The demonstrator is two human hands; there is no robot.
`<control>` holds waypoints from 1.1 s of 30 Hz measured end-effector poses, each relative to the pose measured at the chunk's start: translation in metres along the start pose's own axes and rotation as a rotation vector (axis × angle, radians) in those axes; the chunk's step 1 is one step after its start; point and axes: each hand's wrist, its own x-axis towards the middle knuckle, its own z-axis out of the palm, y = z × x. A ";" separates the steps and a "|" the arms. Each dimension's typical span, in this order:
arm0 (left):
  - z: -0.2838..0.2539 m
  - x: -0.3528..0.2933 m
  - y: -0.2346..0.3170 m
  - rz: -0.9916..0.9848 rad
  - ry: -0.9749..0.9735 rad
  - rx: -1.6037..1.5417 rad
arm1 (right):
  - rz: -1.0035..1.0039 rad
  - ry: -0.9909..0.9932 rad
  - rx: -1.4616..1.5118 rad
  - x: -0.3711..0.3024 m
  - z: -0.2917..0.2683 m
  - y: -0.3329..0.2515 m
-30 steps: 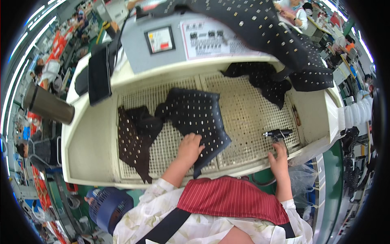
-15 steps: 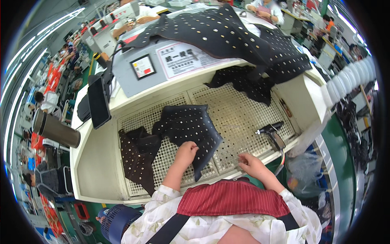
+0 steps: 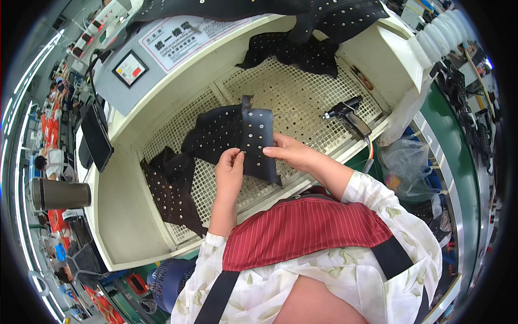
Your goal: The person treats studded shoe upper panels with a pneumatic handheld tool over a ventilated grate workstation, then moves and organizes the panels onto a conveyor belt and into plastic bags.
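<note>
A black leather-like sheet point(image 3: 216, 132) dotted with shiny round spots lies over the perforated white tray floor, its right-hand part lifted and folded over. My right hand point(image 3: 291, 152) grips that raised edge, thumb on top and fingers behind it. Close to its left, my left hand point(image 3: 230, 170) is closed in a pinch over the sheet; what sits between its fingertips, if anything, is too small to make out. A dark brown spotted piece point(image 3: 171, 194) lies crumpled at the left, beside the black sheet.
A black air-gun-like tool point(image 3: 348, 114) with a hose lies on the perforated floor point(image 3: 302, 108) at the right. More spotted black sheets point(image 3: 291, 51) hang over the far rim. A phone point(image 3: 97, 137) and a tumbler point(image 3: 62, 194) stand at the left; a ribbed duct point(image 3: 440, 38) is far right.
My right hand has moved in and taken hold of the black sheet's right edge, lifting and folding it. My left hand has shifted left, still pinched. The whole view has tilted and moved nearer.
</note>
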 end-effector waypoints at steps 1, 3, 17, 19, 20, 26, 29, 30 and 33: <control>0.002 -0.005 -0.001 -0.013 0.006 0.054 | 0.002 0.036 0.006 0.003 0.004 0.001; 0.011 -0.008 -0.006 -0.001 -0.007 0.027 | 0.022 0.186 -0.019 0.006 0.011 -0.002; -0.028 -0.031 -0.017 0.031 0.253 -0.123 | -0.169 0.220 -0.243 -0.090 0.011 -0.180; -0.035 -0.037 -0.030 -0.010 0.255 -0.058 | -0.271 0.253 -0.213 -0.115 0.012 -0.204; -0.035 -0.039 -0.038 -0.005 0.250 -0.066 | -0.335 0.280 -0.213 -0.127 0.011 -0.214; -0.030 -0.059 -0.051 -0.197 0.226 0.092 | -0.741 0.617 -0.370 -0.174 0.021 -0.256; -0.028 -0.070 -0.065 -0.167 0.225 0.101 | -1.105 1.014 -0.587 -0.190 0.023 -0.270; -0.029 -0.075 -0.068 -0.168 0.225 0.096 | -1.225 1.135 -0.655 -0.193 0.021 -0.273; -0.027 -0.078 -0.070 -0.159 0.263 0.143 | -0.987 0.950 -0.322 -0.222 -0.025 -0.324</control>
